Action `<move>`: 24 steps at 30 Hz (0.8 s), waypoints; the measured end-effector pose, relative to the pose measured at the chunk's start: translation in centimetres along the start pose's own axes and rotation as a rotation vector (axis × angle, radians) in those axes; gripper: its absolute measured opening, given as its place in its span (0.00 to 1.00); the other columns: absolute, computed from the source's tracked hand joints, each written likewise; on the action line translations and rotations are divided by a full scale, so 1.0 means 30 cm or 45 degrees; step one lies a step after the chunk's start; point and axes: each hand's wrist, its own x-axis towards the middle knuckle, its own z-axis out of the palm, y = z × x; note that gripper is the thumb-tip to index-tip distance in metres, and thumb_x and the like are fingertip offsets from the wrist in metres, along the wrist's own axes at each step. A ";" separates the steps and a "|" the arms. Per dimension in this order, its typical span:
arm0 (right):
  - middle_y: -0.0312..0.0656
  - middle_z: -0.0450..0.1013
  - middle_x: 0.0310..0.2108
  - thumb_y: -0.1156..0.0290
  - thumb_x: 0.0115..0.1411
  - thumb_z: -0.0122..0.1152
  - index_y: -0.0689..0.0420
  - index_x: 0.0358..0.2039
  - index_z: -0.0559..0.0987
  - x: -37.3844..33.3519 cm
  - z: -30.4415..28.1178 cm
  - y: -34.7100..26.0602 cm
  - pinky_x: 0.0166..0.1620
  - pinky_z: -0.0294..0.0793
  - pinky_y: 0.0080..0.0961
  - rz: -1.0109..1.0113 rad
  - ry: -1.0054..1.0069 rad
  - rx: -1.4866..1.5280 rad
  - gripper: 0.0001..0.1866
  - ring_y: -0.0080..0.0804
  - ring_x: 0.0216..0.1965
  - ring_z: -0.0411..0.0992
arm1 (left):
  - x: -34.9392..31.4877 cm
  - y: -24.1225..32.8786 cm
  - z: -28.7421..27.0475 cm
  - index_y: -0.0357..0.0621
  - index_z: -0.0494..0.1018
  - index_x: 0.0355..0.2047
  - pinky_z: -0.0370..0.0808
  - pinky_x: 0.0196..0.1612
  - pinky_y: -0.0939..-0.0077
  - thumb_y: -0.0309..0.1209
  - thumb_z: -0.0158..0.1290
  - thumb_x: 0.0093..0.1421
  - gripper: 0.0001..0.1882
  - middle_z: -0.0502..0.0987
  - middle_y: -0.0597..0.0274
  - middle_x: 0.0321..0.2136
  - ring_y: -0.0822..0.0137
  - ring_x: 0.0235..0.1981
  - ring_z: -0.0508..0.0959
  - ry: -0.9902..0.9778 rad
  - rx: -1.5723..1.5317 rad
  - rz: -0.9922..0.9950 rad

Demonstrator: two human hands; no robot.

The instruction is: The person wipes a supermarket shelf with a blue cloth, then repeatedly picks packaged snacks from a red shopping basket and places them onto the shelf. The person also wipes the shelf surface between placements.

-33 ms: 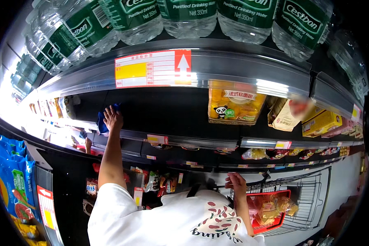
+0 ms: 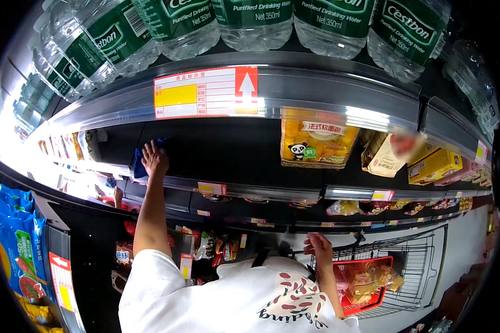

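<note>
My left hand reaches far forward over a dark shelf board, its fingers spread on a dark blue cloth. The cloth bunches out on both sides of the palm and lies at the left end of the board; the part under my palm is hidden. Lower down on the right, my right hand hangs in the air beside a shopping cart, fingers loosely bent and apart, with nothing seen in them. To the right on the same board stands a yellow bag of bread.
Water bottles with green labels line the shelf above, behind a price rail. A red basket of wrapped food sits in the cart. Blue snack bags stand at the left. Another hand, perhaps a reflection, shows beyond my left arm.
My left hand and the blue cloth have shifted slightly to the right along the board. My right hand stays almost where it was.
</note>
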 end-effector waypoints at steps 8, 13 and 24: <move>0.39 0.80 0.32 0.64 0.72 0.56 0.60 0.46 0.80 0.016 0.019 -0.008 0.30 0.80 0.21 -0.017 -0.097 -0.110 0.13 0.23 0.27 0.78 | -0.261 0.558 -0.011 0.51 0.56 0.73 0.48 0.73 0.43 0.47 0.42 0.70 0.33 0.53 0.52 0.74 0.50 0.75 0.51 0.129 -0.099 0.656; 0.41 0.80 0.32 0.66 0.72 0.55 0.61 0.46 0.80 -0.001 -0.017 0.023 0.31 0.80 0.22 -0.089 -0.074 -0.181 0.12 0.24 0.27 0.78 | -0.494 0.837 -0.061 0.50 0.52 0.74 0.43 0.75 0.49 0.43 0.45 0.70 0.34 0.50 0.51 0.74 0.50 0.75 0.48 -0.028 -0.291 1.018; 0.43 0.80 0.31 0.69 0.72 0.56 0.62 0.45 0.80 -0.093 -0.097 0.080 0.29 0.78 0.24 0.002 0.154 -0.054 0.11 0.28 0.26 0.77 | -0.383 0.942 -0.086 0.39 0.58 0.69 0.50 0.74 0.54 0.43 0.50 0.67 0.34 0.58 0.48 0.70 0.51 0.72 0.55 -0.009 -0.495 1.276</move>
